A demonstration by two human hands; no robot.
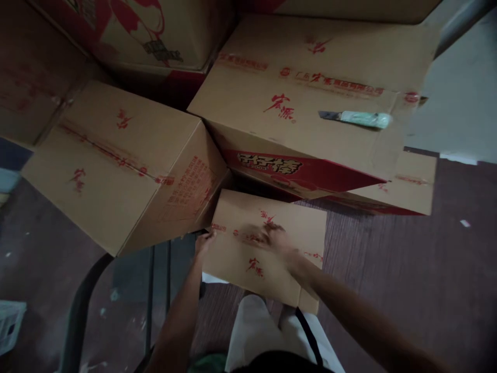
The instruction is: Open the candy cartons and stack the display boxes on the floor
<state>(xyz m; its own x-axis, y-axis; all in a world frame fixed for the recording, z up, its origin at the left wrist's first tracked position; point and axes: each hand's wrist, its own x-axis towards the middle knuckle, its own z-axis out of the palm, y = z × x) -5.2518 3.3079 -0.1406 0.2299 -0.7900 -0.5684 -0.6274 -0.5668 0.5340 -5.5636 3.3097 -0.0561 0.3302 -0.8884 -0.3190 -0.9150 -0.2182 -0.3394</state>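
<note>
A cardboard box (233,264) with red printing and a taped seam stands in front of my legs. At its left edge, my left hand (203,243) is closed, with the fingers at the corner of the box. My right hand (278,239) is over the middle of the box top, near the taped seam. Motion smears its fingers, and a brownish blur lies just left of them, so I cannot tell whether it holds anything. On the larger carton (240,88) beyond lies a utility knife (365,119) with a pale green handle and its blade out.
Another taped carton (97,155) sits at the left, with more printed cartons (186,31) stacked behind. A dark metal tube frame (79,311) rises at the lower left. A white plastic crate (11,324) stands on the brown floor (388,269), where small scraps lie.
</note>
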